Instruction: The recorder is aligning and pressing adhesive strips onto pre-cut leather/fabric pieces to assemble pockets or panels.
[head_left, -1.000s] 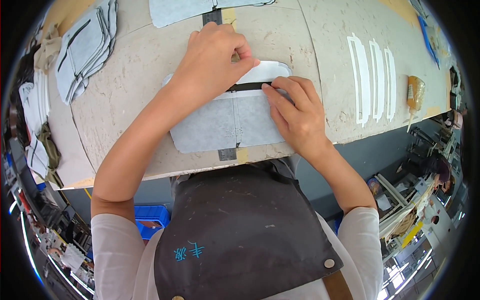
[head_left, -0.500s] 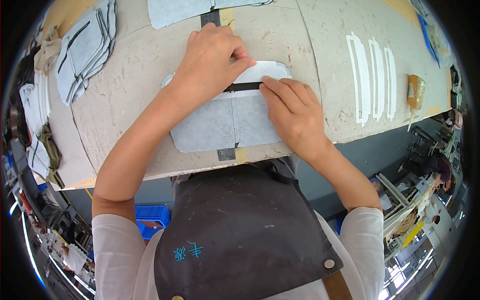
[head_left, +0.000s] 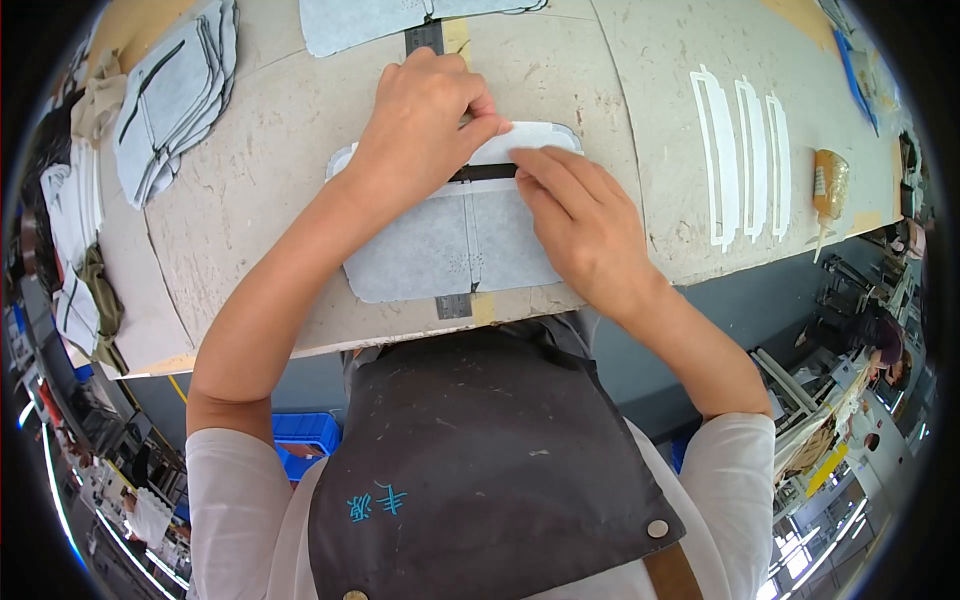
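Note:
A pale grey fabric panel [head_left: 410, 245] with rounded corners lies flat on the worktable, a dark slot or zipper [head_left: 492, 172] crossing its upper part. Above the slot runs a white strip [head_left: 490, 149]. My left hand [head_left: 425, 115] arches over the panel's upper left, thumb and finger pinched together at the strip's upper edge; the wrist covers part of the panel. My right hand [head_left: 588, 220] rests on the panel's right side. Its fingers stretch across the strip, slightly smeared by motion, with the thumb a little apart beside the dark slot.
Several white frame-shaped strips [head_left: 727, 165] lie on the right of the table [head_left: 670, 130], beside an amber glue bottle [head_left: 829, 188]. Stacked grey panels [head_left: 175, 105] sit at the far left, another grey panel [head_left: 365, 22] at the back. A blue bin [head_left: 305, 432] is below the front edge.
My right fingertips have slid slightly left and up, from the edge of the dark slot onto the white strip. My left hand keeps its pinch in nearly the same place.

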